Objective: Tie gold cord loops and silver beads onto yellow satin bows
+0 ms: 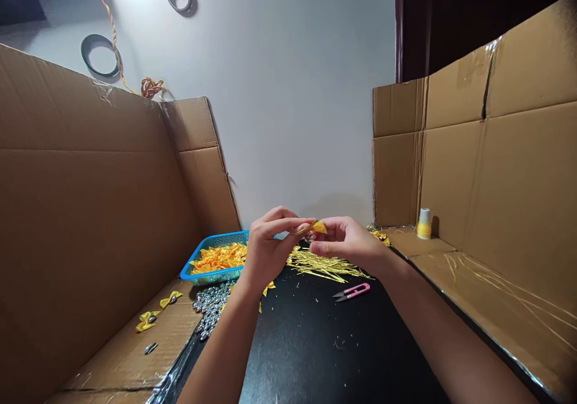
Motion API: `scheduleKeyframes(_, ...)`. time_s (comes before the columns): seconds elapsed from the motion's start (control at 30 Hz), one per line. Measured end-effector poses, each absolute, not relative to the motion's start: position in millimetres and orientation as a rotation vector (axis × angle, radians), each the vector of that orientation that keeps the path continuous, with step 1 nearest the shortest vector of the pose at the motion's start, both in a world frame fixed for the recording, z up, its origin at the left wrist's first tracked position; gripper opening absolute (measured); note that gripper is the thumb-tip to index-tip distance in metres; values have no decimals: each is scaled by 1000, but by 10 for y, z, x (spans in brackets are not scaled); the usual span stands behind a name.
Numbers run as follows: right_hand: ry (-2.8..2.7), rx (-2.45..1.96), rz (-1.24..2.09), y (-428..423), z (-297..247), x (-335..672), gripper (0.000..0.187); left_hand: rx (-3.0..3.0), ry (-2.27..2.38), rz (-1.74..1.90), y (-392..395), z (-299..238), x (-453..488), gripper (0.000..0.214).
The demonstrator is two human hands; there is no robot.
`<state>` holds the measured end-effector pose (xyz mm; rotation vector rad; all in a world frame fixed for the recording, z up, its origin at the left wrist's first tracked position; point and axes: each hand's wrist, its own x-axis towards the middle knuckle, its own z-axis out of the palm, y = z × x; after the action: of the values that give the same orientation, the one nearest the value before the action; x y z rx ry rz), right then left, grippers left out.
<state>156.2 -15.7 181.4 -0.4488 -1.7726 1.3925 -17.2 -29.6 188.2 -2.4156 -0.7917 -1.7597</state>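
Note:
Above the black table, my left hand (274, 238) pinches a small yellow ribbon bow (320, 227) between thumb and fingertips. A thin gold cord runs along its fingers to the bow, and a shiny silver bead shows just below. My right hand (347, 240) meets the bow's right edge with curled fingers, its thumb lower and a little apart. Behind and below the hands lies a loose pile of gold tie strips (327, 264). Pink thread snips (351, 292) rest on the table under my right hand.
Orange-yellow ribbon pieces fill a blue basket (189, 270) at the left. Silver beads (211, 305) are heaped in front of it. Two beaded bows (146, 321) lie on the left cardboard. A thread spool (424, 223) stands at right. Tall cardboard walls (85, 229) flank both sides.

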Motion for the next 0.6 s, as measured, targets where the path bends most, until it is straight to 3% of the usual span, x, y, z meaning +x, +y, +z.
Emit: scheduleKeyframes(0.6, -1737, -496, 1312, -131, 1807, 1564, 32, -2852, -1363, -2116, -176, 1814, -207, 41)
